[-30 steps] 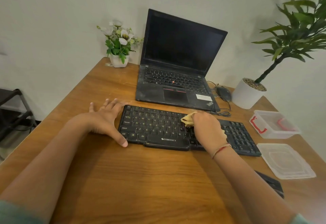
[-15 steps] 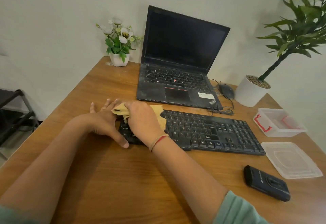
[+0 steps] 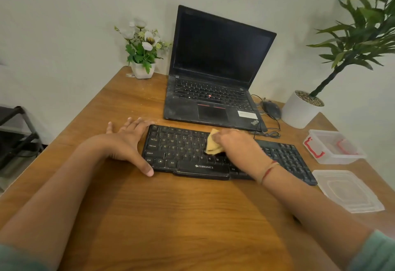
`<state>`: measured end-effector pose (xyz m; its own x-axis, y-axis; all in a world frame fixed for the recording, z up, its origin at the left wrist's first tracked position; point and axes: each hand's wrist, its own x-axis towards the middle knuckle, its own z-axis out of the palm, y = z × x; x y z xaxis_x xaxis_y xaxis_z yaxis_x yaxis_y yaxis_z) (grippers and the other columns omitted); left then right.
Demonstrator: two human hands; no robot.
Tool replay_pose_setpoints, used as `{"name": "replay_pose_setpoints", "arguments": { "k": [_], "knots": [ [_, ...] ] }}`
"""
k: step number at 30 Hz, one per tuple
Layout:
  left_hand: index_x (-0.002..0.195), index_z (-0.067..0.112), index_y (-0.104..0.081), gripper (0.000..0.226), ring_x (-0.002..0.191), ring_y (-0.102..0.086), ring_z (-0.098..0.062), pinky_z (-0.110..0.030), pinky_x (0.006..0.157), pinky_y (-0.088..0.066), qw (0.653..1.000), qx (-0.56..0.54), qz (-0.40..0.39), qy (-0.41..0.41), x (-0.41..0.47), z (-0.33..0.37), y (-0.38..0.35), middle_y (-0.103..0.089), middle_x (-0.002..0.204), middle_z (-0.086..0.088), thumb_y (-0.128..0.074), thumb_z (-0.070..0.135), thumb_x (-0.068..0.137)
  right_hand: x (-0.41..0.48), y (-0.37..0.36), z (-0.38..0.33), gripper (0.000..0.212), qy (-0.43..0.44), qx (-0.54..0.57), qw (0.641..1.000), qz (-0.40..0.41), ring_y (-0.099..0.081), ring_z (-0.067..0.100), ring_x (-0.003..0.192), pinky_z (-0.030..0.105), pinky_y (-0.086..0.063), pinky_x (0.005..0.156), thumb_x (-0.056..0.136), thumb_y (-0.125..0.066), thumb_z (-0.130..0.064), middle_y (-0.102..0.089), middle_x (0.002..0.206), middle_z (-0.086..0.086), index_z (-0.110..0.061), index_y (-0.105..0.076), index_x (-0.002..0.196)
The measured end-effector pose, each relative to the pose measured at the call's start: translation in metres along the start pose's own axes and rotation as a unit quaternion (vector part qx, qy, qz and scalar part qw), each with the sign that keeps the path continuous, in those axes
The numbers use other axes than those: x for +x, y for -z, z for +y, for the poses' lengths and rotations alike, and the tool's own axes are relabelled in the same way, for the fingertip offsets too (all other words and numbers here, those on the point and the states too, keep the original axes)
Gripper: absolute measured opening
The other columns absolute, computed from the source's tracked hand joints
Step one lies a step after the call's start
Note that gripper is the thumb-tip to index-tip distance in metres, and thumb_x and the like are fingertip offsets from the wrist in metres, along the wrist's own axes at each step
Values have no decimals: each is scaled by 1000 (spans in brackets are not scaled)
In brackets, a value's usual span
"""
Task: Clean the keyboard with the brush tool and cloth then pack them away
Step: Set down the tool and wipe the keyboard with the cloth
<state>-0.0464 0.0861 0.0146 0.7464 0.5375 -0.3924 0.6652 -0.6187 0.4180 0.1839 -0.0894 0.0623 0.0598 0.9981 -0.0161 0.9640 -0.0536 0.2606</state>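
On the keyboard (image 3: pixel 181 150) — right hand (image 3: pixel 238 149) holds cloth (image 3: pixel 212 145).

light: soft, even indoor | shadows: faint on desk (image 3: pixel 192 217) | blur: right hand (image 3: pixel 237 149) smeared | edges: wide-angle bowing

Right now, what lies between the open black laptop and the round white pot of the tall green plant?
A dark corded computer mouse lies on the wooden table between them, seen in the head view.
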Motion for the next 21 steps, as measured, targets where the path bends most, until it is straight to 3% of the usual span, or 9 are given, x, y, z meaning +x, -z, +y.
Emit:
{"name": "replay_pose_setpoints", "arguments": {
  "k": [3, 8, 13, 18, 21],
  "knots": [
    [143, 43, 17, 158, 140, 28, -16, -59, 106, 23, 1000, 0, -2, -3, -1, 0, 0, 22, 155, 11, -64, 89, 15, -21, -2, 28, 38, -64, -16, 997, -37, -60, 19, 111, 30, -51, 92, 93, -51, -3, -59, 127, 3, -16, -55, 128],
    [143, 43, 17, 159, 140, 27, -17, -59, 106, 23, 1000, 0, -2, -4, 0, -1, 0, 22, 156, 10, -62, 90, 14, -31, -12, 50, 40, -174, -37, 983, -50, -61, 22, 105, 32, -51, 85, 90, -51, -1, -65, 113, 6, -15, -56, 127],
    [143, 42, 16, 160, 141, 26, -17, -58, 106, 23, 1000, -2, -2, -5, -1, -1, 0, 21, 156, 11, -62, 90, 12, -12, -16, 22, 20, -238, 50, 970, 12, -63, 27, 95, 30, -43, 71, 90, -48, -3, -65, 101, 9, -9, -56, 107],
    [143, 42, 16, 161, 141, 26, -16, -57, 106, 23, 1000, -3, -3, -9, -2, -1, 0, 21, 156, 12, -59, 91, 10, 13, -12, -32, 12, -184, 85, 976, 75, -51, 15, 70, 24, -38, 60, 94, -45, -9, -63, 91, 1, -12, -55, 101],
    [143, 40, 18, 163, 141, 25, -17, -59, 107, 22, 1000, 5, -2, -6, -1, 0, 0, 22, 155, 11, -56, 93, 8, 33, -3, -70, 13, -147, 120, 975, 113, -48, 13, 72, 23, -33, 61, 96, -43, -10, -54, 88, -3, -11, -55, 102]
  ]
}}
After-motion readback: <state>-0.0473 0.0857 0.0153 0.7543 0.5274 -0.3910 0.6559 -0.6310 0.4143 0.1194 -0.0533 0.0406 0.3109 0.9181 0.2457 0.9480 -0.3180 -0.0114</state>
